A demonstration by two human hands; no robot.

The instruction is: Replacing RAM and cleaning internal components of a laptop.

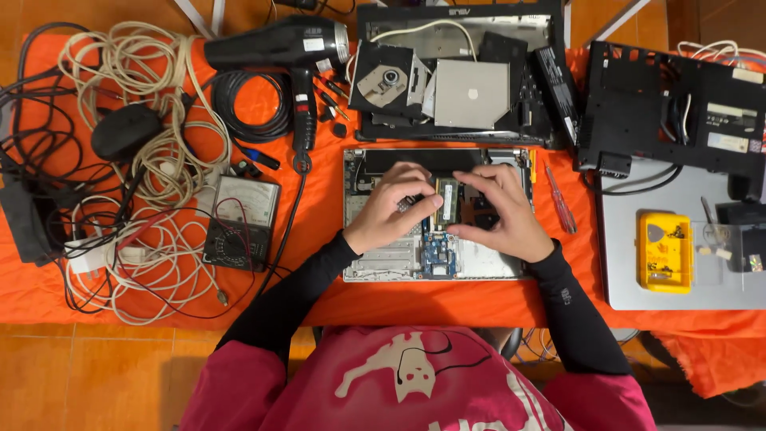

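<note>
An opened laptop base (375,267) lies on the orange cloth, its circuit boards exposed. My left hand (391,209) and my right hand (503,211) both rest over its middle. Their fingertips pinch a small green memory module (447,201) from either side, seated among the boards. A blue-green board (438,254) shows just below the hands. Both arms wear black sleeves.
A black hair dryer (287,48) and coiled cables (159,104) lie left, with a multimeter (239,222). Dismantled laptop parts (455,72) sit behind. A red screwdriver (560,199), a black chassis (678,112) and a yellow parts box (664,251) lie right.
</note>
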